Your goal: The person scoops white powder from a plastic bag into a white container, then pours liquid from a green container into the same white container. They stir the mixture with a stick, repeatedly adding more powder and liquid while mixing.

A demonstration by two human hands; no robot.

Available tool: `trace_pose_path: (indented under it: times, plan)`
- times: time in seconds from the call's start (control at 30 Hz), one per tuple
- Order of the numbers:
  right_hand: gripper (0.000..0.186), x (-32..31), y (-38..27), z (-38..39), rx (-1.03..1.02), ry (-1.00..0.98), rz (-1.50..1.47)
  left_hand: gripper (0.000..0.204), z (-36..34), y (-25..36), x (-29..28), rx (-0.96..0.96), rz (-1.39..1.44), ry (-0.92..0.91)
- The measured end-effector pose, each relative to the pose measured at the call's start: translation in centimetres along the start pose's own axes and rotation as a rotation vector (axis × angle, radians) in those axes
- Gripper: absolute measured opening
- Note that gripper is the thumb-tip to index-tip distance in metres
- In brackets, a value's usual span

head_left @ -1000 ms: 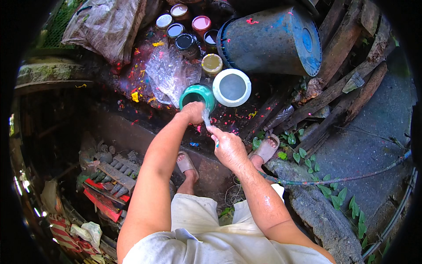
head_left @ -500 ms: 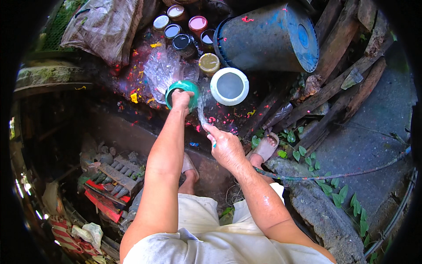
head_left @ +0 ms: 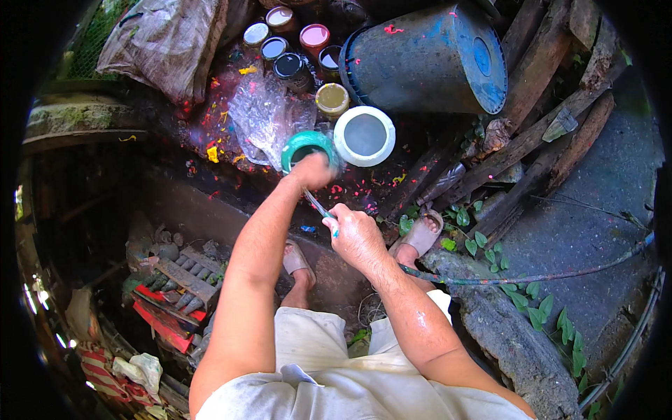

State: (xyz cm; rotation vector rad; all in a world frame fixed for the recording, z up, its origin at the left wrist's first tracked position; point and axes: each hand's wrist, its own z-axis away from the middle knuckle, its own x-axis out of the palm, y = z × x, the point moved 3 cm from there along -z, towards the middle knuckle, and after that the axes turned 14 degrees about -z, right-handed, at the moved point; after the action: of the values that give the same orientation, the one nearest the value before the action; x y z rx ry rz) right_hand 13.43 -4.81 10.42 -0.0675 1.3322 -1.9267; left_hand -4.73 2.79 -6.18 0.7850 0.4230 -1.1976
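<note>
A green round container point(head_left: 292, 148) with a wide open mouth is at my left hand point(head_left: 315, 170), whose fingers are smeared by motion at its near right rim. My right hand point(head_left: 355, 234) is closed around the end of a hose point(head_left: 483, 283) that runs off to the right. From this hose a thin stream of water point(head_left: 316, 203) reaches up toward my left hand and the container. Right beside the green container stands a white round tub point(head_left: 365, 136) with a greyish inside.
Several small paint pots point(head_left: 332, 100) stand beyond, near a large blue-stained barrel point(head_left: 423, 63) lying on its side. Clear plastic sheeting point(head_left: 259, 119) lies on the paint-spattered surface. Wooden planks point(head_left: 546, 133) and a rock point(head_left: 490, 329) are at the right, roof-like scraps point(head_left: 175, 294) at the left.
My left hand and the green container have moved right, closer to the white tub. The container's mouth has turned, and the water stream now slants left from the hose instead of upward.
</note>
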Motion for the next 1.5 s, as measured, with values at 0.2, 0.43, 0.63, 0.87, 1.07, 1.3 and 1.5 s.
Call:
trace_pose_path:
  times: [0.2,0.43,0.63,0.87,1.07,1.3,1.5]
  plan:
    - [0.025,0.6,-1.0,0.0,0.001,-0.034,0.035,0.048,1.3,-5.7,-1.1,-0.323,0.446,0.177]
    - [0.026,0.0,0.2,-0.5,0.020,-0.003,0.043,0.039,3.3,-0.6,-1.5,-0.008,-0.446,-0.240]
    - [0.025,0.5,-0.6,-0.4,-0.004,-0.008,0.054,0.042,2.1,-2.2,0.7,-0.279,0.711,0.193]
    - [0.025,0.0,-0.1,-0.3,0.014,0.008,0.053,0.068,1.8,-0.6,0.0,-0.170,-0.214,-0.158]
    - [0.025,0.2,-0.5,-0.6,-0.016,-0.001,0.053,0.040,2.9,-0.2,1.8,-0.157,0.169,0.320]
    - [0.025,-0.3,0.2,-0.5,0.000,0.009,0.051,0.027,4.2,-1.0,-0.6,-0.237,-0.037,0.414]
    - [0.022,-1.2,-0.1,-0.4,-0.002,0.051,0.050,0.029,6.0,-0.8,-2.4,-0.025,-0.172,0.841]
